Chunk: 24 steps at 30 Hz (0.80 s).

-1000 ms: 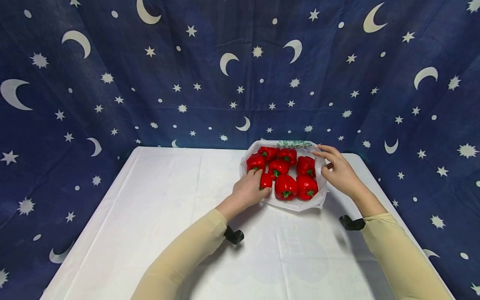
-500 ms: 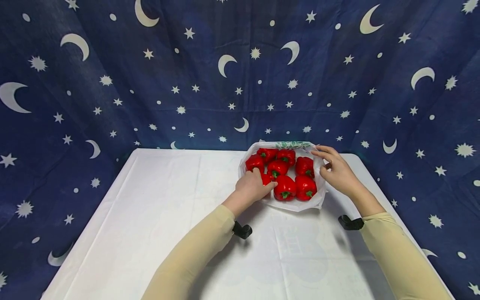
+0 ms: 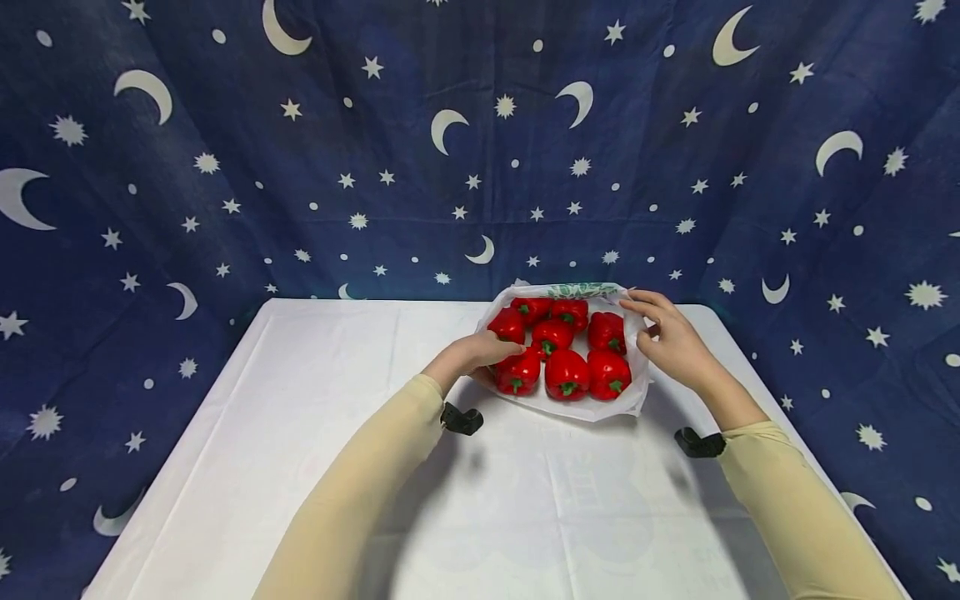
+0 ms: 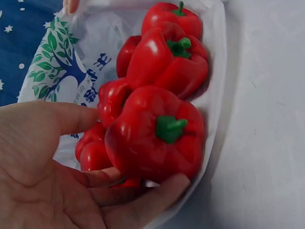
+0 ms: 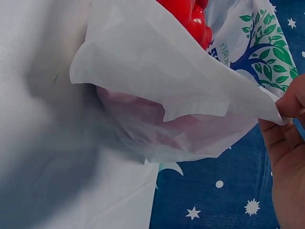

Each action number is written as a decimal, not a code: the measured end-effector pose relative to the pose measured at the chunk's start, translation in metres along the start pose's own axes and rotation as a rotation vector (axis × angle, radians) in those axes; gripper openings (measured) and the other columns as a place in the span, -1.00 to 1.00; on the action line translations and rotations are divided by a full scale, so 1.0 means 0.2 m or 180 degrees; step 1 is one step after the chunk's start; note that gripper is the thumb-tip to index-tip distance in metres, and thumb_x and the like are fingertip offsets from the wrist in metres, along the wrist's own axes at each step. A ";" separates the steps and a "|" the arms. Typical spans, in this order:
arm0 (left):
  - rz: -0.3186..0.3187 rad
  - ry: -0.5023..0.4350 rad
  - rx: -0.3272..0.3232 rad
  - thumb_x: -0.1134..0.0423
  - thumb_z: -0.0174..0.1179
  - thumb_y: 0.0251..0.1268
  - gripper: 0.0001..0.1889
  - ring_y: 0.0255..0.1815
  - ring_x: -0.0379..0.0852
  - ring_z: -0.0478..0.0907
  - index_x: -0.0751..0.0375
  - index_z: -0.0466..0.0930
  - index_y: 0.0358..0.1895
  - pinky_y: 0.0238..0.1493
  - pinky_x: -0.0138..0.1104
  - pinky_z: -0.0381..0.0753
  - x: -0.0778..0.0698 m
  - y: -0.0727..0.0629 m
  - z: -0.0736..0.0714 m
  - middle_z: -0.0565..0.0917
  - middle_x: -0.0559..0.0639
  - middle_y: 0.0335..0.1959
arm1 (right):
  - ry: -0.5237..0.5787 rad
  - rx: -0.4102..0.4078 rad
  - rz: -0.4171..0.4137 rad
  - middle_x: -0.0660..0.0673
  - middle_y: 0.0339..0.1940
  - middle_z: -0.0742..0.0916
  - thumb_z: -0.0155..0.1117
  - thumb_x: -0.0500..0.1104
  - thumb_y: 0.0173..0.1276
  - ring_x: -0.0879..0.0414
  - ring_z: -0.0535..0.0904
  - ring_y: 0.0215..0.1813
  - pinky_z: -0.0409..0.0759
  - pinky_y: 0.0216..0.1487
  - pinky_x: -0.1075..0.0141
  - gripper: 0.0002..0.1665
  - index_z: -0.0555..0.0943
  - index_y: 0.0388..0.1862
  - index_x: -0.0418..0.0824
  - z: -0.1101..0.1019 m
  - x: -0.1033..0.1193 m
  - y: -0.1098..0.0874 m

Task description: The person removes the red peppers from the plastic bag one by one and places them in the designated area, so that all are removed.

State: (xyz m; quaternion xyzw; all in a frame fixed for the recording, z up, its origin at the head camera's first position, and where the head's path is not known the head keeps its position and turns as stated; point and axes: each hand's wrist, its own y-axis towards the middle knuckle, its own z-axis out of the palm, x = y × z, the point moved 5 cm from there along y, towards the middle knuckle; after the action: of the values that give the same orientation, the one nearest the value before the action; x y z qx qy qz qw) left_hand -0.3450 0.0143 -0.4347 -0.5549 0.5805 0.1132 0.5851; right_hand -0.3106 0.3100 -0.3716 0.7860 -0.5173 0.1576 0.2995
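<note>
A white plastic bag [image 3: 633, 367] with a printed tree lies spread at the far side, holding several red bell peppers [image 3: 566, 375]. At its left edge, my left hand [image 3: 472, 354] is beside the near-left bell pepper [image 3: 517, 373]. The left wrist view shows the straight thumb [image 4: 78, 117] on one side of that bell pepper and the spread fingers [image 4: 147, 202] along its lower side, a fingertip right at its skin. My right hand [image 3: 671, 337] pinches the bag's upper right rim between thumb and fingers, as the right wrist view shows [image 5: 290, 109].
The bag sits on a white-covered table [image 3: 315, 400], near its back edge. Behind stands a dark blue curtain [image 3: 405, 150] with moons and stars. Black wrist mounts [image 3: 462, 419] stick out below both wrists.
My left hand has slid off the top of the near-left bell pepper toward the bag's left side, bringing that pepper into fuller view. The right hand keeps its pinch on the rim.
</note>
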 end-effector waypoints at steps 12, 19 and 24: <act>-0.0227 -0.0459 0.0169 0.04 0.31 0.40 -0.47 -0.14 0.20 0.72 0.36 0.37 0.18 0.01 -0.04 0.71 0.06 0.02 0.00 0.50 0.25 -0.08 | 0.0022 -0.0002 -0.0021 -0.26 0.53 0.36 0.09 -0.51 0.32 -0.21 0.42 0.33 0.39 -0.02 0.65 -0.35 0.47 0.43 -0.37 0.00 0.00 0.00; -0.0190 -0.0433 0.0104 0.06 0.37 0.35 -0.61 -0.34 0.06 0.68 0.27 0.42 -0.15 0.03 -0.07 0.71 0.09 0.04 -0.01 0.48 0.17 -0.25 | -0.0006 0.0018 -0.0004 -0.26 0.53 0.35 0.11 -0.51 0.31 -0.22 0.41 0.34 0.38 -0.03 0.67 -0.32 0.45 0.45 -0.35 0.00 0.00 0.01; -0.0168 -0.0465 0.0128 0.03 0.39 0.32 -0.59 -0.32 0.07 0.63 0.28 0.44 -0.16 0.14 -0.04 0.65 0.09 0.03 0.01 0.47 0.18 -0.28 | 0.0025 0.0049 -0.0027 -0.26 0.54 0.34 0.14 -0.51 0.30 -0.23 0.38 0.38 0.41 -0.04 0.63 -0.26 0.41 0.50 -0.31 0.01 0.00 0.00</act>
State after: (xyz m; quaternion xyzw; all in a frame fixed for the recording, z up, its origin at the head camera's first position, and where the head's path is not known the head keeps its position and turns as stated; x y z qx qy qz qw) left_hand -0.3432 0.0090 -0.4527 -0.5485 0.5235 0.1262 0.6396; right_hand -0.3113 0.3096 -0.3728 0.7899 -0.5116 0.1635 0.2961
